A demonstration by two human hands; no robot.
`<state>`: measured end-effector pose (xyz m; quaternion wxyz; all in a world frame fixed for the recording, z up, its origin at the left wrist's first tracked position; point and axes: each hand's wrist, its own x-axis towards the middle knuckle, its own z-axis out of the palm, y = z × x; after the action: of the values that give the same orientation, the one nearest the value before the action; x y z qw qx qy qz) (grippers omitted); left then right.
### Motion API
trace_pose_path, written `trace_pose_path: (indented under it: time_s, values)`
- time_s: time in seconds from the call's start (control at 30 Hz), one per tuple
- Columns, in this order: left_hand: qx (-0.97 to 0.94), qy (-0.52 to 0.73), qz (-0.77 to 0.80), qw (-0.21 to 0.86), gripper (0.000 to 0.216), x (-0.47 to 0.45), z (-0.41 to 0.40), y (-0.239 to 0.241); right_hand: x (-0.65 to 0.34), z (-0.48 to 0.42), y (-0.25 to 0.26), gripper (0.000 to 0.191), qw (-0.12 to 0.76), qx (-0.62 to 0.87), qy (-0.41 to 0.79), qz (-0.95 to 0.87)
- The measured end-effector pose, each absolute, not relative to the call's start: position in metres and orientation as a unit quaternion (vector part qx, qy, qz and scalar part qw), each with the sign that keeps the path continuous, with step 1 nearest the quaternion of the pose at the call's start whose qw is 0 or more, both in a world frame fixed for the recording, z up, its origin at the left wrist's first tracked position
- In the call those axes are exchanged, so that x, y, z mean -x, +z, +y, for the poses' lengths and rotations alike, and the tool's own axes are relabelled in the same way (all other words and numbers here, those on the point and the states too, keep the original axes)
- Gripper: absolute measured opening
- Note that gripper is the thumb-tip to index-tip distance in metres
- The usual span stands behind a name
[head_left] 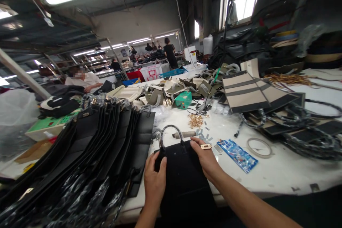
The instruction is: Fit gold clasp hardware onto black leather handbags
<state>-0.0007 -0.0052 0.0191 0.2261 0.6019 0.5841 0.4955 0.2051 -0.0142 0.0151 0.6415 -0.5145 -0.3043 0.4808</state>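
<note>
A black handbag panel (184,181) with a wrapped loop handle (171,133) lies flat on the white table in front of me. My left hand (154,181) grips its left edge, thumb on top. My right hand (204,156) rests on its upper right corner and pinches a small gold metal clasp (206,146) between its fingertips. A heap of small gold fittings (195,120) lies just beyond the bag.
A long row of black bag panels (88,149) leans at my left. A blue packet (237,155), a tape ring (259,147) and a green box (183,99) lie on the table (280,171). Beige-and-black panels (248,92) and wrapped handles (312,139) pile at right. People work farther back.
</note>
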Motion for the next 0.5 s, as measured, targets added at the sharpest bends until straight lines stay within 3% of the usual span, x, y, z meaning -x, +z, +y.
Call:
trace_pose_path:
  time_s: [0.1, 0.33, 0.5]
  values:
    - [-0.605, 0.481, 0.598, 0.213, 0.039, 0.002, 0.0, 0.004, -0.205, -0.012, 0.004, 0.043, 0.631, 0.544, 0.464, -0.302]
    - [-0.501, 0.46, 0.654, 0.331, 0.053, -0.004, 0.001, -0.009, -0.205, -0.015, -0.009, 0.04, 0.621, 0.556, 0.46, -0.306]
    - [-0.482, 0.451, 0.677, 0.324, 0.052, -0.007, -0.001, -0.01, -0.206, -0.018, -0.009, 0.039, 0.615, 0.563, 0.458, -0.309]
